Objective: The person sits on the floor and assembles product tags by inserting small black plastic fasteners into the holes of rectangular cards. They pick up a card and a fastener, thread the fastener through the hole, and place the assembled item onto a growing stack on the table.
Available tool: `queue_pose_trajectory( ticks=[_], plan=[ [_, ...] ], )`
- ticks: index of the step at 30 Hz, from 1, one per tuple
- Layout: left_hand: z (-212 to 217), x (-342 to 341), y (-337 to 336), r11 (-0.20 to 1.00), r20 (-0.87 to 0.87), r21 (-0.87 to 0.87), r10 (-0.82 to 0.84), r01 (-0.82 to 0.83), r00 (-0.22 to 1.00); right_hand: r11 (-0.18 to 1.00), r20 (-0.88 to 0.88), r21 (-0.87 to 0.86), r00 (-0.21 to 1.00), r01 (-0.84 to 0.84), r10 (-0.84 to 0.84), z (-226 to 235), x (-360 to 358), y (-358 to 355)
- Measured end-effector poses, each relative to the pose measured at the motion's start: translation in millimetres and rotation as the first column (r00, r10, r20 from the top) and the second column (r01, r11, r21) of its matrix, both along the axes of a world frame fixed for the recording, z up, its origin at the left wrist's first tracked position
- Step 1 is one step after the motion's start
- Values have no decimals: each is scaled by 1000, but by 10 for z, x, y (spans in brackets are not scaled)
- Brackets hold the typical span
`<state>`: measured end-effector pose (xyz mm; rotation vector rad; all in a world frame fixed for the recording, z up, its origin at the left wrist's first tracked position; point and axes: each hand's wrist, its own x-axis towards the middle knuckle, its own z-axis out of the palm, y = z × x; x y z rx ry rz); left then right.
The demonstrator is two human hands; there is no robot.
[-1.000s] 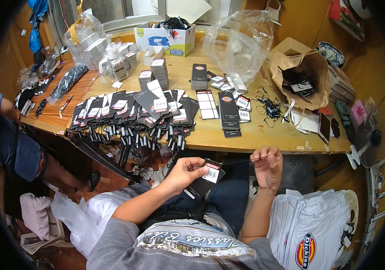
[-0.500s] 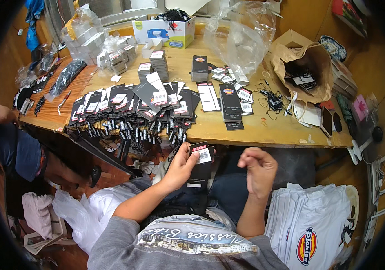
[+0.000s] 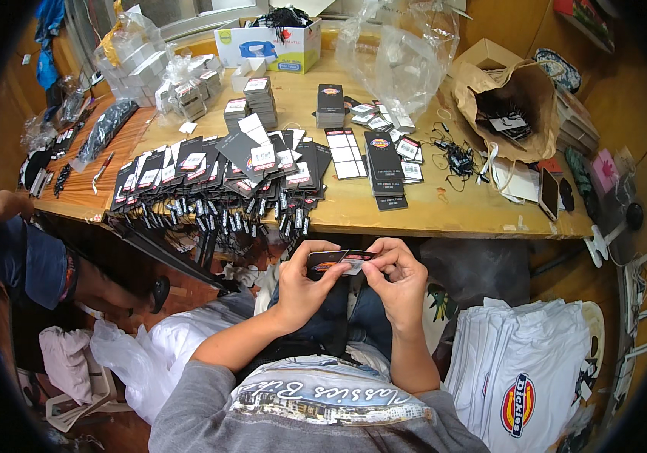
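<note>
Above my lap, just in front of the table edge, both hands meet over black cardboard hang tags. My left hand point(image 3: 302, 283) is closed on a black hang tag point(image 3: 325, 263) with a small coloured logo, thumb on its face. My right hand point(image 3: 399, 279) pinches the right end of a tag bearing a white barcode label point(image 3: 354, 262). The two tags touch or overlap; how many layers lie between my fingers cannot be made out. Beyond them on the table are a stack of logo tags point(image 3: 385, 166) and a sheet of white labels point(image 3: 346, 155).
Many strung black tags point(image 3: 210, 170) spread over the table's left, strings hanging over its edge. Behind stand tag stacks point(image 3: 260, 106) and a cardboard box point(image 3: 270, 47). A brown paper bag point(image 3: 482, 98) sits right. Folded white shirts point(image 3: 512, 362) lie beside me; another person's leg point(image 3: 47, 264) shows left.
My right hand has come in from the right, changing from raised and apart to pinching a tag beside my left hand. The tags have tilted from upright to nearly level.
</note>
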<state>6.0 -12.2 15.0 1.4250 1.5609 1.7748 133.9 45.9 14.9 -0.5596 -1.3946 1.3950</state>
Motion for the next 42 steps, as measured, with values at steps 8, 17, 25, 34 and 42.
queue_pose_trajectory(
  ticks=[8,17,25,34,42],
  plan=[
    [-36,-16,-9,989,-256,150,36,3,966,997,-68,-55,996,-57,53,-49,-22,-7],
    [-50,-56,22,974,-405,169,-70,151,911,987,-130,-151,991,-54,34,-133,-40,32],
    [17,-104,-54,940,-70,-219,-284,263,956,970,3,218,993,112,-115,-95,73,65],
    [114,-41,-77,975,-265,-45,-221,217,939,935,132,333,976,122,-174,44,51,-17],
    [165,-73,-91,960,-515,-93,-273,263,813,951,91,297,988,92,-124,25,32,6]
  ],
)
